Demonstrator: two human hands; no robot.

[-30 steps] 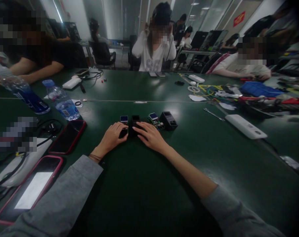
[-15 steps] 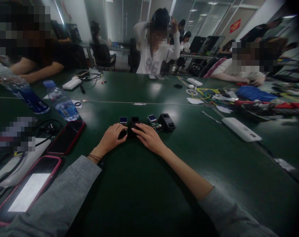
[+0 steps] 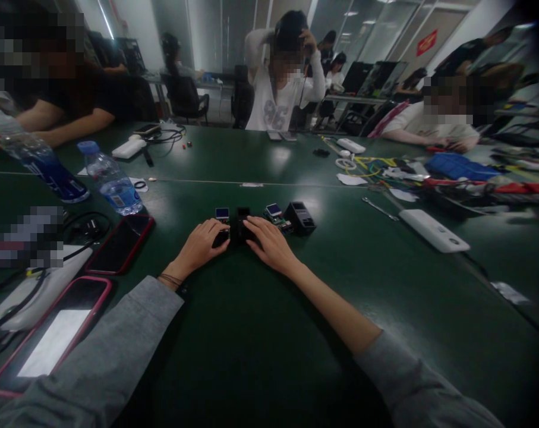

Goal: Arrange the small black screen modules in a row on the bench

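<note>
On a glossy dark-green table [image 3: 287,339] facing seated people [image 3: 278,107], a screened circuit board [image 3: 222,213] is grasped by the left hand [image 3: 201,242], a black box [image 3: 242,213] touched by the right hand [image 3: 273,246], grip unclear.

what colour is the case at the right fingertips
Black; the case shows best in the head view.

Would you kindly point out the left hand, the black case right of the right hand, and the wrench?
Left hand [image 3: 201,245]: head view, on its back.
Black case [image 3: 301,218]: head view, middle of its body.
Wrench [image 3: 380,209]: head view, midway along its shaft.
</note>
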